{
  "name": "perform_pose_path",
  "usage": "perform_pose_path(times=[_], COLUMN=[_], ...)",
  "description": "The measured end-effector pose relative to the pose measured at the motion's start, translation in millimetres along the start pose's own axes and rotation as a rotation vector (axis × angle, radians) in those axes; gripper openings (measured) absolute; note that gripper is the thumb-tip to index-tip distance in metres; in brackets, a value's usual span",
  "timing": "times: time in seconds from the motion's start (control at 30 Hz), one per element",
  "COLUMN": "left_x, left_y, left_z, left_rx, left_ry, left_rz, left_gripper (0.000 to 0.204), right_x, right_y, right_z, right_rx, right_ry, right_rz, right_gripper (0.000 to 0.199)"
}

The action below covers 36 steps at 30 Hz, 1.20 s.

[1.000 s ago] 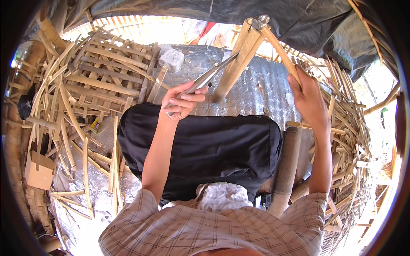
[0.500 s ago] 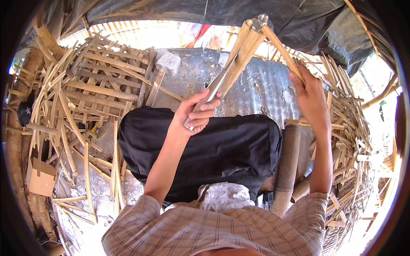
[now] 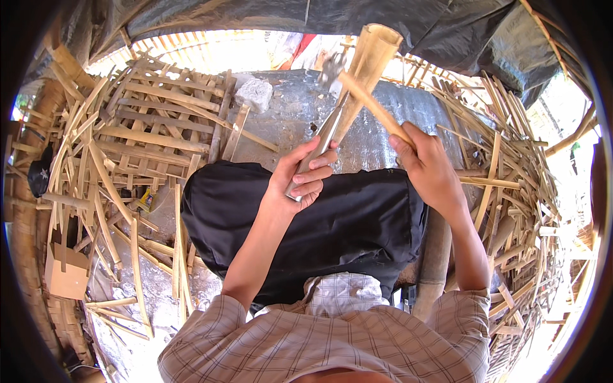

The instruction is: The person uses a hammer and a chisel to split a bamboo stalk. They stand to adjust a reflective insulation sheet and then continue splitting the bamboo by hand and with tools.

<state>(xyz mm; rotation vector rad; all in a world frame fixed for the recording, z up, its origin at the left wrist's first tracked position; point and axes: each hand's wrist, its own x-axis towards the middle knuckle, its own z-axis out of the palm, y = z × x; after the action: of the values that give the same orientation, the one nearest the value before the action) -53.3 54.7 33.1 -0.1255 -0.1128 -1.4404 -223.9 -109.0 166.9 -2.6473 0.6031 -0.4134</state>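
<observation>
My left hand (image 3: 305, 169) is closed around the metal handle of a knife (image 3: 324, 133). The knife's narrow blade slants up against a thick split bamboo piece (image 3: 369, 60), whose hollow end points away from me. In my right hand (image 3: 426, 163) is the wooden handle of a hammer (image 3: 377, 108). The hammer crosses in front of the bamboo, and its metal head, smeared by motion, hangs just left of it above the blade. I cannot tell whether the head touches anything. Part of the blade is hidden behind the hammer and bamboo.
Black cloth (image 3: 306, 220) covers my lap. A woven bamboo lattice (image 3: 166, 108) and loose strips lie left; a heap of strips (image 3: 511, 191) is right. A bamboo pole (image 3: 434, 262) is beside my right leg. A pale block (image 3: 254, 94) sits on the metal sheet (image 3: 287, 86) ahead.
The hammer head has swung from the bamboo's far end down and left, towards the knife blade. My right hand has moved left and nearer. The left hand has shifted slightly right.
</observation>
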Motion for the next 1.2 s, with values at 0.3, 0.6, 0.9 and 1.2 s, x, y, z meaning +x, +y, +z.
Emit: perform_pose_path(times=[0.3, 0.6, 0.9, 1.2], left_x=[0.7, 6.0, 11.0, 14.6], left_y=[14.3, 13.9, -2.3, -19.4], left_z=[-10.1, -11.9, -24.4, -32.9], left_rx=[-0.017, -0.042, -0.025, 0.017], left_ry=[-0.007, 0.021, 0.062, 0.139], left_rz=[0.054, 0.020, -0.011, -0.034], left_gripper=[0.035, 0.033, 0.035, 0.032], right_x=[2.5, 14.0, 3.9, -17.1], right_y=[38.9, 37.8, 14.3, 41.4], right_z=[21.2, 49.7, 24.9, 30.8], right_rx=[-0.024, -0.001, 0.116, 0.081], right_ry=[-0.112, 0.227, 0.268, -0.010], right_rz=[0.026, 0.030, 0.048, 0.060], right_gripper=[0.027, 0.025, 0.018, 0.023])
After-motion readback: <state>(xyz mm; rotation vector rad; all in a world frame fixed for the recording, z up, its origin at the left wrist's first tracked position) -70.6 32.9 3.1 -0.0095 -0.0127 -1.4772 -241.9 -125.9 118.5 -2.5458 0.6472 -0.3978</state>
